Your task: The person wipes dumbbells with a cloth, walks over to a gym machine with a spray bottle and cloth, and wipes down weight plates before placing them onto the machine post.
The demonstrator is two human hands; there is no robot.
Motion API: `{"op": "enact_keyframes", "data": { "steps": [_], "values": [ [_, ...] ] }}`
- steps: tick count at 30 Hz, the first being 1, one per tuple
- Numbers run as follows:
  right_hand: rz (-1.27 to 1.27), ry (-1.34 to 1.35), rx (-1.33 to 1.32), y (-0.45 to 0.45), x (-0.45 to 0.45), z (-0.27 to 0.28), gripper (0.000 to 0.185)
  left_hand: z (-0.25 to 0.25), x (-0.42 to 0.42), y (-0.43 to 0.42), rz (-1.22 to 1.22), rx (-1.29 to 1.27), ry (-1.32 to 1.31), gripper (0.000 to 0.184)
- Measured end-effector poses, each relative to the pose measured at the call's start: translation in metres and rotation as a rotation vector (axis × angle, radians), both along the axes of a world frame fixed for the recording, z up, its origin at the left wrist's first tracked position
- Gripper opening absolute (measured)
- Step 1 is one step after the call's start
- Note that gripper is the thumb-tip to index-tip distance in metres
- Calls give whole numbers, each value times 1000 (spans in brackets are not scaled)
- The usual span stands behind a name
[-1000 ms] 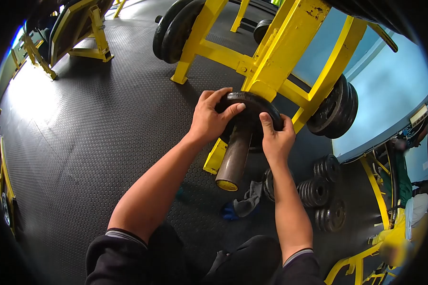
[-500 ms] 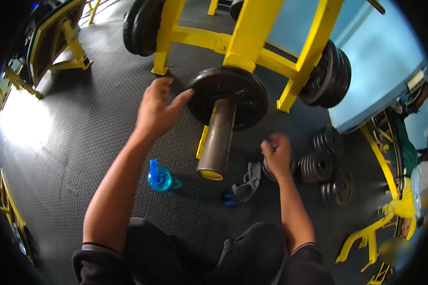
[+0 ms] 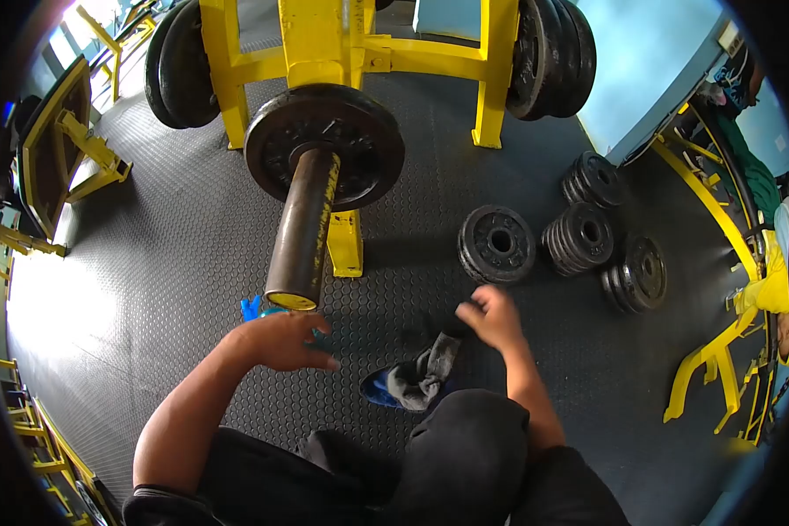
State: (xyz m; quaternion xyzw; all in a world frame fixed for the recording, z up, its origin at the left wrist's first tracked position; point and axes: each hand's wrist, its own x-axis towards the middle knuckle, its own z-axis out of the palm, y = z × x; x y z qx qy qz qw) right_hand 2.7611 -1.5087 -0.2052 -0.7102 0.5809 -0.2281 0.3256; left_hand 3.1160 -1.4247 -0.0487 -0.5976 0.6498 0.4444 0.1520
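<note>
My left hand is just below the free end of the metal bar sleeve, thumb and fingers apart and holding nothing. A black weight plate sits on that sleeve against the yellow rack. Partly hidden behind my left hand is a spray bottle with a blue trigger. My right hand hovers above the floor, fingers loosely curled with a gap to the thumb, nothing visible in it. Close by, a crumpled grey cloth lies over a dark blue thing I cannot identify.
Several stacks of black plates lie on the studded rubber floor to the right. More plates hang on the rack's sides. Yellow-framed equipment stands at the right, and a padded yellow-framed piece at the left.
My left hand has come down from beside the plate to below the sleeve's end. My right hand has lowered towards the cloth. The view has shifted, moving the rack leftward.
</note>
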Motion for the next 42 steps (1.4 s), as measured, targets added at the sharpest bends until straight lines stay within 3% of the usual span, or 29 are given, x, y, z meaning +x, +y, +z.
{"op": "enact_keyframes", "data": {
  "steps": [1,2,5,9,13,16,17,19,20,22,23,27,29,32,34,35,37,39,40,42],
  "values": [
    [-25,100,-336,-23,-6,-8,45,2,-5,-1,-1,-1,-5,73],
    [-27,239,-472,-47,-11,-24,55,6,-10,-2,5,-3,2,73],
    [21,602,-439,-83,8,-26,84,8,-13,-3,39,-47,14,74],
    [-2,702,-185,-98,28,-27,92,-1,-1,12,63,-147,27,72],
    [56,480,-329,-94,11,-23,88,11,8,32,138,-135,10,72],
    [66,140,-151,-82,3,11,76,15,18,40,149,-108,18,72],
    [152,-67,-193,-85,-9,0,73,14,20,39,150,-89,12,73],
    [45,-495,248,-54,4,44,69,10,18,31,130,-58,10,73],
    [26,-491,254,-40,9,57,69,4,15,26,95,-61,10,74],
    [39,-886,626,-21,22,72,66,-4,6,17,49,-68,8,76],
    [53,-956,672,-10,30,65,61,-7,2,13,50,-97,39,80],
    [-62,-1108,817,32,90,51,57,-27,-8,10,143,-91,135,89],
    [198,-969,673,38,110,27,37,-44,-11,17,152,-60,140,90],
    [34,-821,791,42,126,17,35,-50,-3,22,101,-12,109,93],
    [330,-850,592,39,113,-12,42,-51,-5,24,33,28,77,95],
    [321,-846,587,39,114,-5,42,-52,-5,22,149,72,136,97],
    [-19,-971,915,42,125,23,50,-55,-13,17,248,117,197,98],
    [-41,-1021,965,45,122,27,55,-60,-26,14,435,29,251,84],
    [11,-966,910,46,121,26,57,-60,-27,8,425,30,246,84],
    [94,-925,799,49,123,18,62,-52,-21,-4,-83,29,55,65]
  ]
}}
